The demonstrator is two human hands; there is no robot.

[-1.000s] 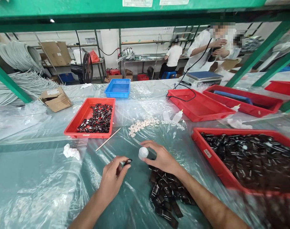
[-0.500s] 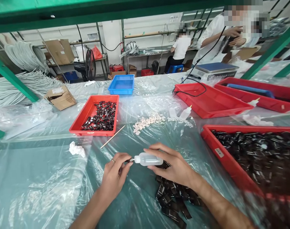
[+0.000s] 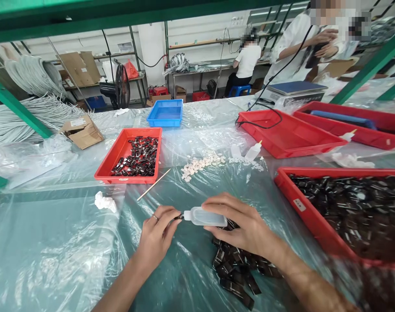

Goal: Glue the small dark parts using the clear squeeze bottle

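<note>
My right hand is wrapped round a translucent squeeze bottle, which lies sideways with its nozzle pointing left. The fingers of my left hand pinch a small dark part, mostly hidden by the fingertips, and the nozzle tip meets it. Below my right hand is a pile of black parts on the plastic-covered table. Small pale pieces lie scattered beyond my hands.
A red tray of dark parts and a wooden stick sit ahead left, near crumpled tissue. At right is a large red bin of black parts. Farther back are a blue tray, a scale and people.
The bottle and my right hand have shifted slightly right. My left hand has barely moved and keeps its pinch.
</note>
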